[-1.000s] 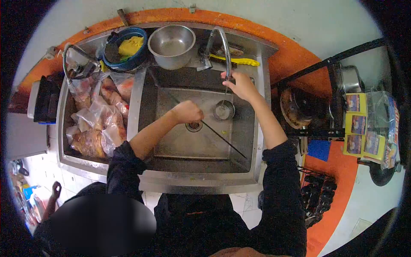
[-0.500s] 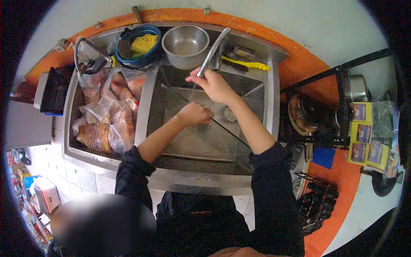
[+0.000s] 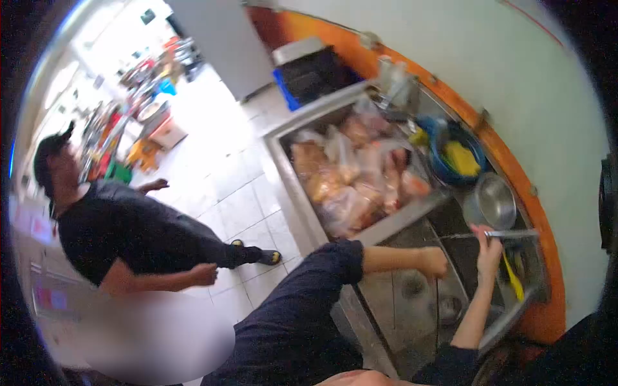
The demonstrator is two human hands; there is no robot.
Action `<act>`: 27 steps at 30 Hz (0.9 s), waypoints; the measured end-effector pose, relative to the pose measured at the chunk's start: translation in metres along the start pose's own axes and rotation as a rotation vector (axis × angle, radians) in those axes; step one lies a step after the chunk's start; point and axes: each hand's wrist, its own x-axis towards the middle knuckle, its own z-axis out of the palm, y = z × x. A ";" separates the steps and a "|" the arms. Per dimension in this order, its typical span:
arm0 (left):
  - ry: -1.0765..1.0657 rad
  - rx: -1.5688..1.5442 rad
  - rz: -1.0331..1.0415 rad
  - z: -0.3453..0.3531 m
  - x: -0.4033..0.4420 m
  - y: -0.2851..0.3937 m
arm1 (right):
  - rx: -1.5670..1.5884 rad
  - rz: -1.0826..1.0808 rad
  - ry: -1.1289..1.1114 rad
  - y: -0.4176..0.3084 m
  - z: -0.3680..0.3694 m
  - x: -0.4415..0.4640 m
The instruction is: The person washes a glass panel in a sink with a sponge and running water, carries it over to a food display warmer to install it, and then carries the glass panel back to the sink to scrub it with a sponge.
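Note:
My left hand [image 3: 434, 262] is a fist over the right sink basin [image 3: 412, 321], closed on a thin dark rod [image 3: 438, 325] that is blurred here. Beyond it, my right hand [image 3: 487, 248] grips the metal faucet hose [image 3: 518, 234] near its end, and a thin stream seems to come out toward the left. A small round metal cup [image 3: 450, 309] sits in the basin near the rod. The left basin holds clear plastic bags of meat [image 3: 354, 177].
A blue tub [image 3: 441, 157] with a yellow cloth [image 3: 460, 159], a metal pot [image 3: 494, 201] and a yellow-handled brush [image 3: 514, 280] line the back ledge. A person in dark clothes [image 3: 141, 225] stands at the left on the tiled floor. Dark crates [image 3: 318, 74] are beyond the sink.
The view has swung left, bringing the other person fully into sight. My right hand has moved from above the small cup to the faucet hose's end; my left hand stays closed on the rod.

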 end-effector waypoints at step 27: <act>-0.125 0.044 0.035 0.025 0.000 0.056 | -0.269 0.157 -0.381 0.007 -0.086 -0.073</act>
